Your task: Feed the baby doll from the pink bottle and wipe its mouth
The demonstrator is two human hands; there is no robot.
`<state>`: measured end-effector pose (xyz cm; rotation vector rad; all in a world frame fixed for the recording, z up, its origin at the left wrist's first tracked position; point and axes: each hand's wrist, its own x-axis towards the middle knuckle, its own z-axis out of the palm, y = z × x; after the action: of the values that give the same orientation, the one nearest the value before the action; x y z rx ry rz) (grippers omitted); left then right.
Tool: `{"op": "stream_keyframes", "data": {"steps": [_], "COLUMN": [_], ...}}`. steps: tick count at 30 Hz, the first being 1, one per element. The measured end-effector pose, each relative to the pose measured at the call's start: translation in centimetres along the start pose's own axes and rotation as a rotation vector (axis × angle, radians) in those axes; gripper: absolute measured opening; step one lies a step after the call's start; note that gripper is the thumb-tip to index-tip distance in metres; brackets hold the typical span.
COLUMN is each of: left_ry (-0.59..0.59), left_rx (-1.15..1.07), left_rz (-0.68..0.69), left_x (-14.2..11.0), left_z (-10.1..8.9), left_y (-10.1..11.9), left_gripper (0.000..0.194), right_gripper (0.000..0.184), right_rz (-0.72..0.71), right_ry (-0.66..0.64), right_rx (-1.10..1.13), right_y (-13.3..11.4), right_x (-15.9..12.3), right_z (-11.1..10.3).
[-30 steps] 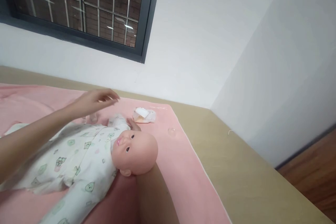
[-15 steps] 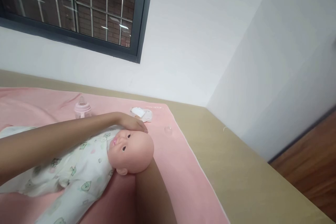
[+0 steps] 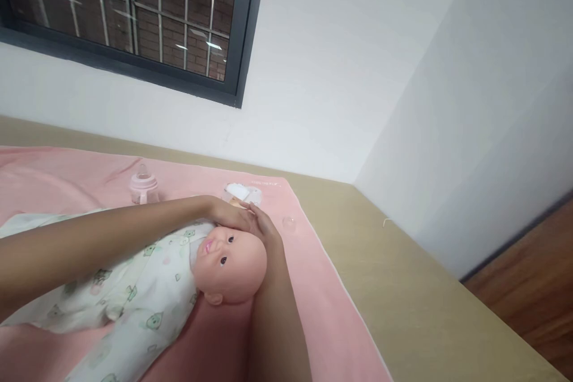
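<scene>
A baby doll (image 3: 233,271) in a white patterned outfit (image 3: 154,298) lies on its back on a pink blanket (image 3: 331,322), its head to the right. My left hand (image 3: 230,215) reaches across its body and closes against the far side of its head, the fingertips partly hidden. Around the crown bends my right arm, and my right hand (image 3: 264,224) has its fingers stretched out, meeting my left hand. Behind the left forearm stands a baby bottle (image 3: 143,185) with a pink collar, its lower part hidden.
Just beyond my hands lies a crumpled clear packet with white inside (image 3: 242,191). A small clear dome-shaped cap (image 3: 289,224) rests near the blanket's right edge. The wooden tabletop (image 3: 385,286) borders a white wall (image 3: 313,101) and a barred window (image 3: 179,18).
My left hand came down from above the body to the doll's head. The right arm shifted from beneath the head to around its crown. The bottle, earlier behind the left hand, now shows.
</scene>
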<state>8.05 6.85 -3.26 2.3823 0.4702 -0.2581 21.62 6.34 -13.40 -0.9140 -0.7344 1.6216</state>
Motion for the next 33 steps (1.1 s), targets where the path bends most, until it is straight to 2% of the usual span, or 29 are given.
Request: {"op": "stream_keyframes", "data": {"steps": [3,6,9,13,16,19,23,27,30,33], "left_ry": [-0.096,-0.14,-0.021,0.175,0.284,0.314,0.348,0.535,0.641,0.705], "left_rx": [-0.044,-0.062,-0.029,0.07,0.195,0.19,0.126,0.255,0.331,0.368], "left_rz": [-0.011,-0.031,-0.046,-0.098,-0.186,-0.266,-0.238,-0.165,-0.1,-0.095], "left_x": [0.3,-0.1,-1.7,-5.5,-8.8,-11.5,-13.4,-12.1,-9.3,-6.2], "left_z": [-0.3,-1.5,-3.4,-4.7,-4.4,-3.6,-2.9,-3.2,-3.3,-2.9], "left_y": [0.1,0.2,0.0,-0.6,-1.0,-1.5,-2.3,-3.0,-3.2,-2.9], "left_gripper": [0.035,0.041,0.046,0.047,0.044,0.044,0.049,0.054,0.053,0.051], "right_gripper": [0.023,0.024,0.022,0.023,0.022,0.023,0.026,0.033,0.035,0.039], "right_rz": [-0.01,-0.071,-0.134,-0.143,-0.132,-0.125,-0.167,-0.227,-0.232,-0.229], "right_ry": [0.07,0.072,0.033,0.025,0.034,0.027,-0.036,-0.146,-0.177,-0.201], "right_rx": [0.093,0.143,0.165,0.179,0.177,0.176,0.184,0.173,0.117,0.066], "right_y": [-0.2,0.0,0.2,0.1,0.0,0.1,-0.1,-0.5,-0.7,-0.7], "right_x": [-0.2,0.2,0.6,1.0,1.1,1.2,0.8,-0.2,-1.0,-1.6], "right_z": [-1.2,-1.5,-1.4,-1.1,-1.0,-1.0,-1.1,-1.0,-0.7,-0.5]}}
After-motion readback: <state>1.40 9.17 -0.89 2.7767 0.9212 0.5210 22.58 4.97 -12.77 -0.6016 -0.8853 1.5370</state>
